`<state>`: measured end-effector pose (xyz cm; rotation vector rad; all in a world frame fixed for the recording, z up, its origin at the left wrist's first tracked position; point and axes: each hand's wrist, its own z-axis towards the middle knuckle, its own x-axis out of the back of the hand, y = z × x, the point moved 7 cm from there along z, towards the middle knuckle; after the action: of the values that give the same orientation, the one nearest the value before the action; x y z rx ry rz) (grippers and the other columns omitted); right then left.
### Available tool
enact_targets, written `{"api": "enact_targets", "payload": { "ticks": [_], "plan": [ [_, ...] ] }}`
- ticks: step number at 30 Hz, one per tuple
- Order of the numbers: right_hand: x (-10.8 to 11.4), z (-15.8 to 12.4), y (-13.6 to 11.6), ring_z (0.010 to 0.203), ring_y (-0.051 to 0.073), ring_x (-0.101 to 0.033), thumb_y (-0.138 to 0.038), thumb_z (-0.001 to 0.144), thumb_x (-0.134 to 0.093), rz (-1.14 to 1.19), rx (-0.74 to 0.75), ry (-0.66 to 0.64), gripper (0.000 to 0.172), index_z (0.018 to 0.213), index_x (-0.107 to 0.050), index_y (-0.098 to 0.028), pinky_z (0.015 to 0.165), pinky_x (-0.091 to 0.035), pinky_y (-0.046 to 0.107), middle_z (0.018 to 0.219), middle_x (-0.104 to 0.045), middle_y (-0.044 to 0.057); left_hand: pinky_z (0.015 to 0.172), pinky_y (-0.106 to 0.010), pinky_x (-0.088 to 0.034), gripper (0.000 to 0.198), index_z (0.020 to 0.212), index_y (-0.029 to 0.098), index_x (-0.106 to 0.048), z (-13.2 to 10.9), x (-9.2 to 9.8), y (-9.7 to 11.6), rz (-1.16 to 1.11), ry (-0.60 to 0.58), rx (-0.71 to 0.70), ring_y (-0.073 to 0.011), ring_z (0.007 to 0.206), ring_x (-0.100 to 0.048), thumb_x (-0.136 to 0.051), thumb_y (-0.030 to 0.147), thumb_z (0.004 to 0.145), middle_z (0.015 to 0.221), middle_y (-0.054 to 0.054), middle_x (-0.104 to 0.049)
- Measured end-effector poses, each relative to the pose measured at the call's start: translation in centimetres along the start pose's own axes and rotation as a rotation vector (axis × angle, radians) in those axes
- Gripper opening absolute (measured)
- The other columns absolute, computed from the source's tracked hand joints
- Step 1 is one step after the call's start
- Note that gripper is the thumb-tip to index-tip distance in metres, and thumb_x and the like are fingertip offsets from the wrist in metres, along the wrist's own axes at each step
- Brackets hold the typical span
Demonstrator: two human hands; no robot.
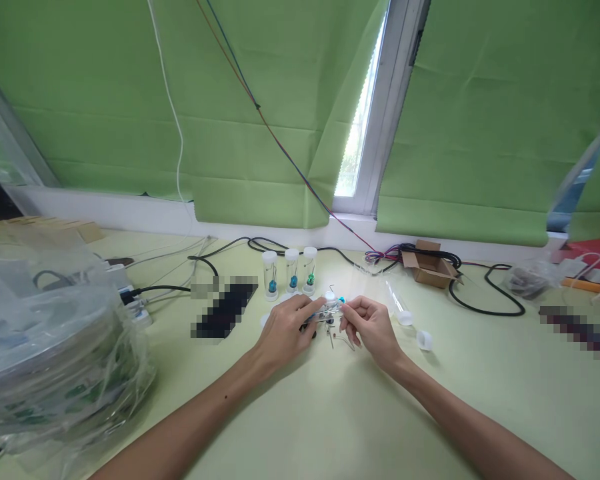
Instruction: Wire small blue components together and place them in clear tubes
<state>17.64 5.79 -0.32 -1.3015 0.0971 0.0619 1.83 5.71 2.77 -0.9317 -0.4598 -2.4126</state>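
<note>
My left hand (286, 325) and my right hand (371, 325) meet over the pale green table (330, 413), both pinched on a small clear tube (330, 308) with thin wires and a blue bit at its tip. Fingers of both hands are closed around it. Just behind stand three capped clear vials (290, 272) upright in a row, two with blue pieces and one with a green piece inside.
An open clear tube (398, 303) lies to the right with a white cap (425, 340) near it. Black cables (485, 293) and a small cardboard box (429, 265) sit at the back. A plastic-wrapped stack (45, 347) fills the left. Green blinds hang behind.
</note>
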Motion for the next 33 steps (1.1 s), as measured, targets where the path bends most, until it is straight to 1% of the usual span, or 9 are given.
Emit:
{"api": "enact_targets", "payload": {
  "ticks": [6, 9, 12, 17, 21, 25, 33],
  "plan": [
    [-0.2, 0.1, 0.1, 0.031, 0.007, -0.044, -0.048, 0.078, -0.072, -0.004, -0.033, -0.054, 0.037, 0.067, -0.056, -0.017, 0.031, -0.029, 0.020, 0.053, -0.064, 0.000, 0.065, -0.028, -0.049, 0.036, 0.119, 0.023, -0.061, 0.2, 0.2, -0.1, 0.020, -0.028, -0.055, -0.0169, 0.074, -0.062, -0.052, 0.012, 0.087, 0.087, -0.005, -0.067],
    [-0.3, 0.1, 0.2, 0.032, 0.007, -0.045, -0.047, 0.079, -0.071, 0.003, -0.048, -0.107, 0.037, 0.066, -0.055, -0.017, 0.033, -0.029, 0.020, 0.054, -0.065, 0.001, 0.067, -0.028, -0.049, 0.040, 0.123, 0.024, -0.058, 0.2, 0.3, -0.2, 0.022, -0.041, -0.105, -0.0176, 0.077, -0.062, -0.051, 0.011, 0.086, 0.088, -0.005, -0.067],
    [-0.5, 0.2, 0.5, 0.034, 0.007, -0.047, -0.048, 0.078, -0.071, 0.029, -0.073, -0.168, 0.037, 0.067, -0.055, -0.017, 0.034, -0.031, 0.020, 0.055, -0.066, 0.001, 0.066, -0.028, -0.048, 0.042, 0.124, 0.025, -0.058, 0.2, 0.4, -0.3, 0.037, -0.054, -0.141, -0.0175, 0.076, -0.062, -0.050, 0.011, 0.085, 0.087, -0.005, -0.067],
    [-0.6, 0.3, 1.1, 0.036, 0.008, -0.049, -0.048, 0.078, -0.071, 0.043, -0.113, -0.245, 0.037, 0.069, -0.055, -0.017, 0.034, -0.033, 0.019, 0.056, -0.066, 0.001, 0.059, -0.027, -0.045, 0.040, 0.121, 0.025, -0.060, 0.2, 0.7, -0.1, 0.065, -0.044, -0.194, -0.0166, 0.071, -0.061, -0.050, 0.011, 0.084, 0.085, -0.005, -0.066],
    [-0.8, 0.3, 1.5, 0.037, 0.007, -0.049, -0.047, 0.079, -0.071, 0.055, -0.144, -0.319, 0.036, 0.070, -0.054, -0.016, 0.036, -0.034, 0.019, 0.057, -0.067, 0.001, 0.058, -0.027, -0.043, 0.040, 0.118, 0.024, -0.061, 0.1, 0.7, 0.0, 0.086, -0.065, -0.220, -0.0165, 0.070, -0.060, -0.050, 0.010, 0.082, 0.083, -0.004, -0.066],
    [-1.0, 0.3, 1.8, 0.038, 0.007, -0.050, -0.044, 0.080, -0.071, 0.077, -0.169, -0.387, 0.034, 0.069, -0.054, -0.016, 0.037, -0.035, 0.018, 0.057, -0.067, 0.001, 0.056, -0.027, -0.041, 0.040, 0.115, 0.024, -0.062, 0.1, 0.8, 0.2, 0.088, -0.047, -0.254, -0.0162, 0.068, -0.059, -0.050, 0.009, 0.079, 0.081, -0.003, -0.066],
    [-1.2, 0.0, 1.8, 0.037, 0.007, -0.049, -0.041, 0.078, -0.074, 0.065, -0.195, -0.447, 0.034, 0.068, -0.053, -0.016, 0.037, -0.034, 0.017, 0.057, -0.068, 0.001, 0.053, -0.026, -0.037, 0.043, 0.113, 0.024, -0.062, 0.1, 1.0, 0.7, 0.076, -0.035, -0.273, -0.0153, 0.064, -0.056, -0.051, 0.007, 0.075, 0.078, -0.001, -0.065]
  ]
}}
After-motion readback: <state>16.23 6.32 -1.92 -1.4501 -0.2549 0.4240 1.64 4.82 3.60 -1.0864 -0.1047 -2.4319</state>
